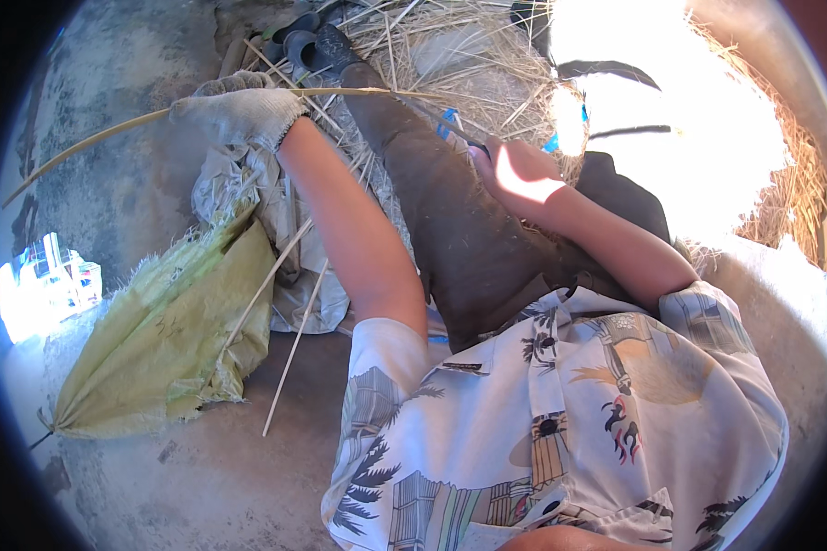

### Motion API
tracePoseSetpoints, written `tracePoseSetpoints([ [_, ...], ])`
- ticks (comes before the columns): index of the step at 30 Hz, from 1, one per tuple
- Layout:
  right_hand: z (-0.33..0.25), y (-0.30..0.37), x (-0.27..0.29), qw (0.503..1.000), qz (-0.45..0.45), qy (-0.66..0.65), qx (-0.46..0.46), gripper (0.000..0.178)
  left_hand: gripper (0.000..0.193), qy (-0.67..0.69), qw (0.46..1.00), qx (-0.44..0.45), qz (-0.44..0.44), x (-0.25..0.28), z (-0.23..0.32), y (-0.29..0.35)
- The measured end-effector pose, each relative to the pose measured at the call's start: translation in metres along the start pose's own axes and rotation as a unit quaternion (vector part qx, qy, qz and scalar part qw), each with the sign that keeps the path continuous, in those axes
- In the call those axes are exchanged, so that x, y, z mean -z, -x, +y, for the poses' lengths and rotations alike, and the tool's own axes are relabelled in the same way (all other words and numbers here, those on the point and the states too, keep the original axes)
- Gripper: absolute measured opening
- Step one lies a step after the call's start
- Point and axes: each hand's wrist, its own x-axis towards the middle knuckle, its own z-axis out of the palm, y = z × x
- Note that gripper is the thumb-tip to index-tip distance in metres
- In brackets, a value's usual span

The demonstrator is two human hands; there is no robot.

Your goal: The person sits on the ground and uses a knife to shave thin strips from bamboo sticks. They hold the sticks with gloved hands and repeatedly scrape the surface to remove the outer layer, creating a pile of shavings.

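Note:
My left hand (239, 108), in a white knit glove, is closed around a long thin bamboo strip (92, 140). The strip curves from the far left, through the glove, and on to the right over my outstretched leg (450, 211) in dark trousers. My bare right hand (516, 174) is closed on a slim dark tool (458, 129). The tool's tip points up and left toward the strip. Strong sunlight falls across the back of the right hand. Whether the tool touches the strip is unclear.
A yellow-green woven sack (156, 340) and a crumpled grey-white sack (248, 188) lie on the concrete floor to my left. Two thin sticks (294, 344) rest across them. A straw pile (459, 46) lies ahead beside dark sandals (303, 41). A clear plastic object (46, 280) sits far left.

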Motion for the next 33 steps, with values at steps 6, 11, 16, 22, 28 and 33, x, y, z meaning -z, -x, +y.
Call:
tracePoseSetpoints([
  [6, 0.005, -0.006, -0.006, 1.0, 0.007, 0.001, 0.014, 0.047, 0.069, -0.011, 1.0, -0.007, -0.007, 0.003, 0.001, 0.007],
  [11, 0.005, -0.004, -0.006, 1.0, 0.016, 0.001, 0.025, 0.046, 0.068, 0.001, 1.0, 0.011, -0.019, 0.001, 0.005, 0.01],
  [16, 0.005, -0.005, -0.006, 0.999, 0.014, -0.008, 0.037, 0.046, 0.068, 0.017, 1.0, 0.005, -0.006, 0.002, 0.003, 0.008],
  [22, 0.009, -0.008, -0.004, 0.999, 0.024, -0.004, 0.042, 0.045, 0.069, 0.089, 0.993, 0.029, -0.073, 0.006, 0.016, 0.022],
  [28, 0.008, -0.007, -0.004, 0.999, 0.014, 0.003, 0.042, 0.045, 0.068, 0.033, 0.998, -0.03, -0.044, 0.013, -0.007, -0.01],
  [33, 0.007, -0.006, -0.003, 0.999, 0.016, 0.005, 0.045, 0.046, 0.067, 0.032, 0.998, -0.048, -0.041, 0.009, -0.001, 0.004],
])
